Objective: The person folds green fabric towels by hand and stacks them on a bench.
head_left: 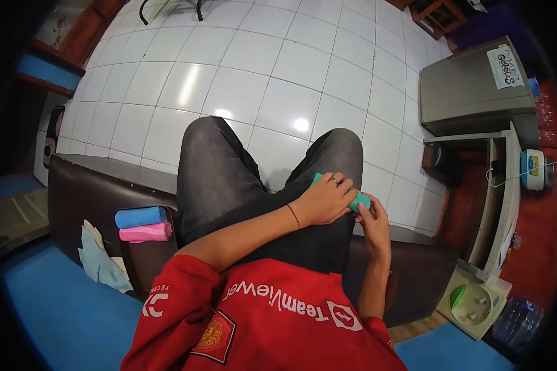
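Observation:
A green rolled cloth [360,200] lies across my lap on the right thigh, looking like a small towel. My left hand [328,199] lies over the roll with curled fingers and covers most of it. At the roll's right end, my right hand [374,221] pinches it between thumb and fingers. To my left, a dark tray [143,252] on the brown bench holds a blue rolled towel [140,217] and a pink rolled towel [145,232] side by side. Pale blue and cream cloths [102,263] lie loosely left of the tray.
My legs [210,167] stretch forward over a white tiled floor [278,93]. The brown padded bench [99,185] runs beneath me. A grey fridge [470,86] stands front right, beside a shelf unit [504,204]. A water dispenser [474,303] and a large bottle [518,321] are at right.

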`<state>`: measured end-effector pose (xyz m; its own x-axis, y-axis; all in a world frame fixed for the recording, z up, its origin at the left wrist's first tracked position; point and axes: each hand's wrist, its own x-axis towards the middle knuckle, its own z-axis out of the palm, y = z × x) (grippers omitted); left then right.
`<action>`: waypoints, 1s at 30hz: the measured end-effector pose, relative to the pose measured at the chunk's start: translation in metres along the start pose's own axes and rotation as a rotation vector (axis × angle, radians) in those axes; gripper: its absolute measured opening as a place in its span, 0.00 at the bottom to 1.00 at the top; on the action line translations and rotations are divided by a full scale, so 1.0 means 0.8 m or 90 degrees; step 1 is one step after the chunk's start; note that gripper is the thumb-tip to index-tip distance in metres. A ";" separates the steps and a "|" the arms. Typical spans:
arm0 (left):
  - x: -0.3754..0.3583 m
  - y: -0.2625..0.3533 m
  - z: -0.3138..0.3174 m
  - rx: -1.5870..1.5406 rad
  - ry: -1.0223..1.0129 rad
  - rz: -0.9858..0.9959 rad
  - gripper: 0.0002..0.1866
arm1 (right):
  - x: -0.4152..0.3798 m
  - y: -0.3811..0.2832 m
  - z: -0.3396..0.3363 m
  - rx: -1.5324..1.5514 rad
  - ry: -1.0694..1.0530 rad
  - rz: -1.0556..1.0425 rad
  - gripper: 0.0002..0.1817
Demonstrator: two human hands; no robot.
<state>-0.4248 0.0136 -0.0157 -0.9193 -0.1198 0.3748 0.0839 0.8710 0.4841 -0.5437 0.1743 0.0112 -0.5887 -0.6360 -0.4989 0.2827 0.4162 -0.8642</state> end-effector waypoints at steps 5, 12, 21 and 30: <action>-0.016 0.017 -0.002 -0.019 -0.015 0.002 0.17 | -0.014 -0.018 0.008 0.029 -0.044 -0.016 0.24; -0.017 0.023 -0.018 -0.052 -0.050 -0.009 0.20 | -0.027 -0.020 0.009 -0.026 -0.076 -0.012 0.20; -0.018 0.005 -0.013 -0.086 -0.021 0.017 0.26 | -0.031 -0.029 0.016 -0.175 -0.055 -0.206 0.19; -0.020 0.025 -0.041 -0.433 0.100 -0.153 0.22 | -0.038 -0.067 0.037 -0.107 0.048 -0.329 0.27</action>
<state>-0.3957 0.0169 0.0140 -0.8808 -0.3818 0.2801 0.1534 0.3296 0.9316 -0.5184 0.1521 0.0710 -0.6730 -0.7396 -0.0012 -0.1782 0.1638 -0.9703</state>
